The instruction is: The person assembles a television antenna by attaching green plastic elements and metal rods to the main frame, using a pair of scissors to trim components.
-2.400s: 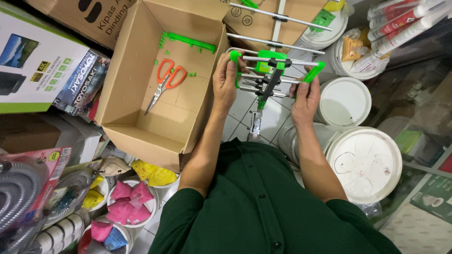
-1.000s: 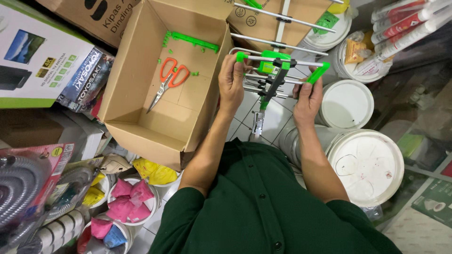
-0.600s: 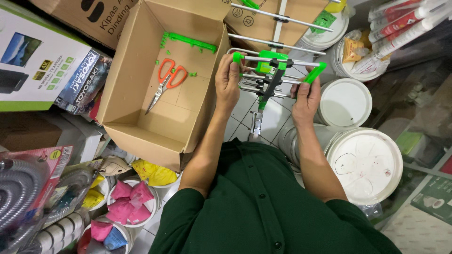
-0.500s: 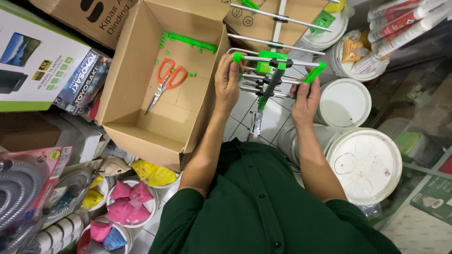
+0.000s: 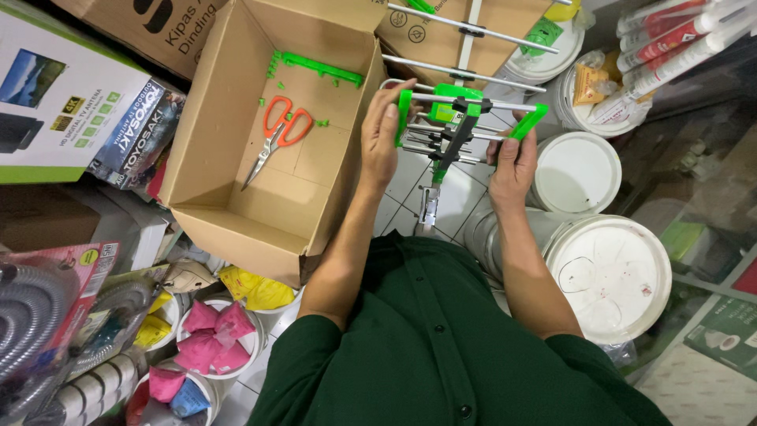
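I hold a small aerial [image 5: 461,126] made of thin metal rods and bright green plastic clips, level in front of my chest. My left hand [image 5: 382,138] grips its left end by a green clip. At the right end, my right hand [image 5: 512,162] holds the rods below the slanted green clip. The aerial's black spine hangs down to a metal bracket [image 5: 430,207]. Left of my left hand stands an open cardboard box [image 5: 229,197] with orange-handled scissors [image 5: 276,136] and a green plastic strip [image 5: 319,67] lying inside.
White lidded buckets [image 5: 611,272] stand at the right, and another aerial [image 5: 465,35] lies on a carton at the top. Printed cartons [image 5: 71,110] are stacked at the left. Tubs of coloured pouches [image 5: 209,339] and grey hose [image 5: 31,331] sit at the lower left.
The aerial and both hands have barely shifted, only small wobbles up and down. My grip on both ends is the same.
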